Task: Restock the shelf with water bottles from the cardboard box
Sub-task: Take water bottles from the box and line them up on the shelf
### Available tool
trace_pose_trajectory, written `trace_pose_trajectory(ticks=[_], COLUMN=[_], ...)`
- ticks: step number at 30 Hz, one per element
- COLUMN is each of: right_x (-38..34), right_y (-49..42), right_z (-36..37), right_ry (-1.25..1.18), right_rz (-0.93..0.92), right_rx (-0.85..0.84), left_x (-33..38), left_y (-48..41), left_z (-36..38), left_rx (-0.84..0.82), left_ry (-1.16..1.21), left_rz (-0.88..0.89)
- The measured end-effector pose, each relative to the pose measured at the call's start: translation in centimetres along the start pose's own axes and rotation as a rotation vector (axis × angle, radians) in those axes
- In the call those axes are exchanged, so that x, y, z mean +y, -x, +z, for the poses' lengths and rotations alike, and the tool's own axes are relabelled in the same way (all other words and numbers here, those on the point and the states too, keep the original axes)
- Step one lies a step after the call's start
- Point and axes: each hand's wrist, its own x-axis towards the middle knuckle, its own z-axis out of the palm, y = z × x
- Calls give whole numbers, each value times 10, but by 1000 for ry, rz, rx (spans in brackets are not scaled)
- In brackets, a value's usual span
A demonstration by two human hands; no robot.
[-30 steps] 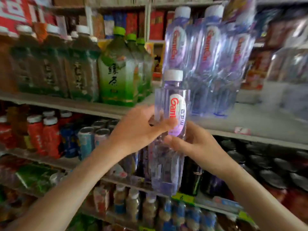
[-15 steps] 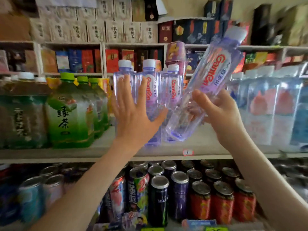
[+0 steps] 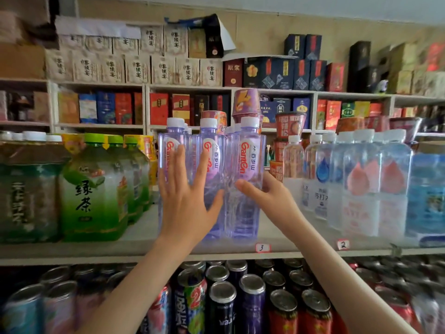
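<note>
tilted in the air 0.5 s ago, the water bottle (image 3: 249, 160) now stands upright on the shelf (image 3: 96, 249), gripped by the right hand (image 3: 269, 198); the left hand (image 3: 185, 198) presses flat on the neighbouring bottles (image 3: 209, 133). placement looks nearly done.

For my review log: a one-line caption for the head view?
Right hand grips a water bottle upright on the shelf; left hand presses flat against the neighbouring bottles.

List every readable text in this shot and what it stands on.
"Ganten": water bottle label.
"百岁山": same label.
"绿茶": green tea bottle.
"3": left shelf tag.
"2": right shelf tag.
"原浆": dark red box.
Labels on the cans: too blurred to read.
</note>
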Motion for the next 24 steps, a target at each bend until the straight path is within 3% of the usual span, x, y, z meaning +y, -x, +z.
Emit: trace_pose_trajectory(ticks=[5,10,19,24], right_x=[1,9,13,14], right_y=[5,6,2,2], right_z=[7,16,17,15], right_ry=[-83,-239,-154,-105], right_rz=[29,158,169,173], right_rx=[-73,-220,-196,-189], left_x=[-7,-12,-9,-9], left_y=[2,0,-1,0], left_z=[0,0,5,1], left_rx=[42,27,77,21], left_ry=[42,329,281,329], left_rz=[-95,-340,-296,-309])
